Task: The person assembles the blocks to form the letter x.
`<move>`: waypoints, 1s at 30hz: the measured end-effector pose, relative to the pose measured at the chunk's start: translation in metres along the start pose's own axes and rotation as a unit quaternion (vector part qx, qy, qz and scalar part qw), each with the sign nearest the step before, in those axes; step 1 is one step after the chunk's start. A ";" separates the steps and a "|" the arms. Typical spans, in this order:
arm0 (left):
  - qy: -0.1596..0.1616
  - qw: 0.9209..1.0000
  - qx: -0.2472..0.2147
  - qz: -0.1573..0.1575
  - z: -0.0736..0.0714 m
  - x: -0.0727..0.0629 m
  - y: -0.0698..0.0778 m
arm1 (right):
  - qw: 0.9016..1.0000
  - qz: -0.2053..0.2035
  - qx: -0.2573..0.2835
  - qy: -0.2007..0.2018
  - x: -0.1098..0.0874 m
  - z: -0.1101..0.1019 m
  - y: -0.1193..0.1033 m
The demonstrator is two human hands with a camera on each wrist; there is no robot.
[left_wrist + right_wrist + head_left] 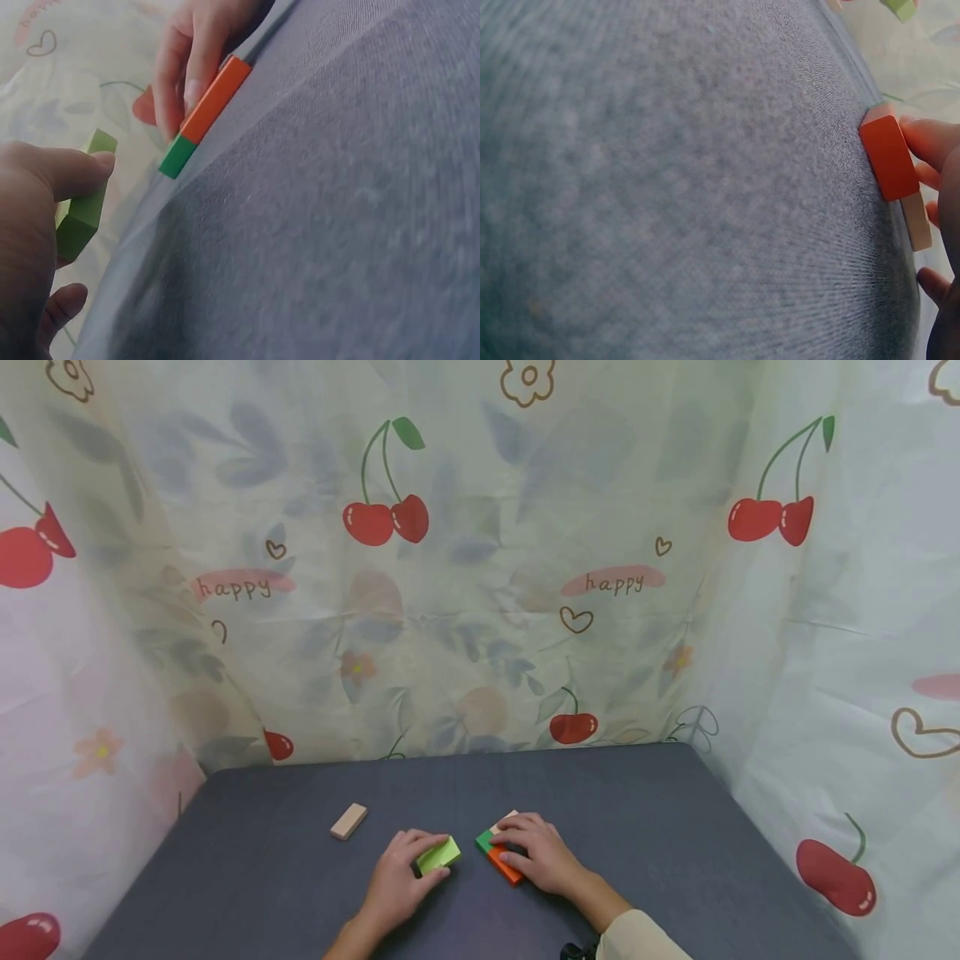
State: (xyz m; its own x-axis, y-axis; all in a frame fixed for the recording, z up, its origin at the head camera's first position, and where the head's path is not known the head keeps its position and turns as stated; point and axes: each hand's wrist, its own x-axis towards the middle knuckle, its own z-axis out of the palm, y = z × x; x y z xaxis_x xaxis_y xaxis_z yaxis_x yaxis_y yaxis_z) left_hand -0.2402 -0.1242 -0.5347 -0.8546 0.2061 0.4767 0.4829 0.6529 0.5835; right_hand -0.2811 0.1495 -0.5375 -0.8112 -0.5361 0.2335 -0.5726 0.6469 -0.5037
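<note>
My left hand (pixel 397 877) pinches a lime green block (pixel 438 856) between thumb and fingers, held just above the table in the left wrist view. To its right, an orange block (pixel 506 865), a green block (pixel 483 841) and a plain wooden block (pixel 512 814) lie against each other on the table. My right hand (pixel 546 857) is over this group, thumb and index finger gripping the orange block. Its fingers partly cover the blocks. In the right wrist view the orange block (pixel 889 157) shows its end, with the wooden block (pixel 916 221) beyond.
A single plain wooden block (pixel 348 821) lies farther left on the dark grey table (pixel 285 893). Patterned curtains (pixel 465 610) with cherries hang behind and on both sides. A small black object (pixel 576 952) by the right sleeve is cut off at the bottom edge.
</note>
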 end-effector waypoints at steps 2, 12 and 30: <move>-0.010 1.000 -0.002 -0.005 0.002 0.000 0.002 | 1.000 0.000 0.000 -0.001 0.000 0.000 0.000; -0.048 0.998 -0.011 -0.038 0.011 0.006 0.012 | 1.000 -0.005 -0.002 0.004 0.000 0.001 0.000; -0.037 0.997 -0.032 -0.053 0.030 0.010 0.020 | 1.000 -0.013 0.008 0.012 -0.001 0.001 0.001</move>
State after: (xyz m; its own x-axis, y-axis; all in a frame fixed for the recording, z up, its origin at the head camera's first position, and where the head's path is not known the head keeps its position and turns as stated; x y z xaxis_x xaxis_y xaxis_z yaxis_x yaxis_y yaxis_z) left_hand -0.2449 -0.0872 -0.5375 -0.9122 0.1926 0.3618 0.3980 0.6268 0.6698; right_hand -0.2807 0.1500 -0.5386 -0.7989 -0.5396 0.2656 -0.5912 0.6238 -0.5113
